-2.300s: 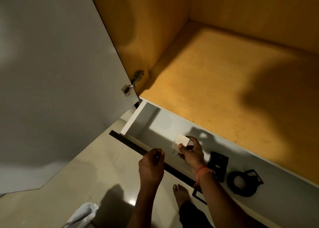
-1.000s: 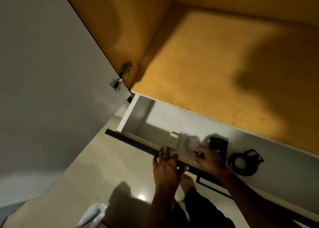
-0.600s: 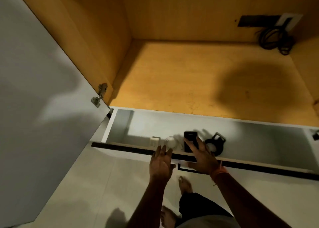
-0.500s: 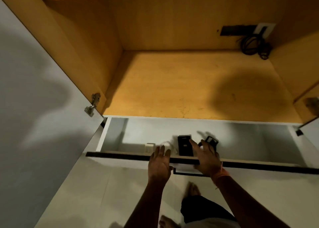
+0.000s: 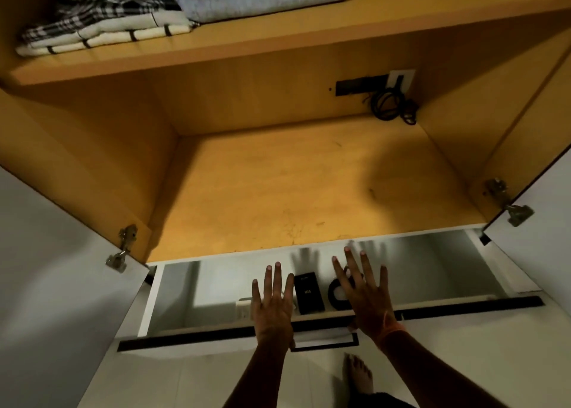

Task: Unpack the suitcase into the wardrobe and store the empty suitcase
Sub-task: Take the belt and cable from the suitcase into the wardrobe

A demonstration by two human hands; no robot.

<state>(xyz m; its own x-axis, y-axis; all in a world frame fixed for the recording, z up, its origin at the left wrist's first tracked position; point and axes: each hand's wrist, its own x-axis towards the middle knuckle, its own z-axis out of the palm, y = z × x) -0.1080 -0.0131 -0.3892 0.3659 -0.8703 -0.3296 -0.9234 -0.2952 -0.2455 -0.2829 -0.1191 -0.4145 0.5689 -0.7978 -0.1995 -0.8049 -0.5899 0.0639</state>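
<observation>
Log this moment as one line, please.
drawer: open, box inside | left hand: flat at its front | right hand: flat at its front

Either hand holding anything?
No: the left hand and right hand are both spread flat, fingers straight, over the open drawer front edge, gripping nothing.

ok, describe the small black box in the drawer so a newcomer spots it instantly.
Find the open white drawer below the wardrobe's orange compartment. The black box lies in it between the left hand and the right hand. It is rectangular, unlike the round black coil on its right.
</observation>
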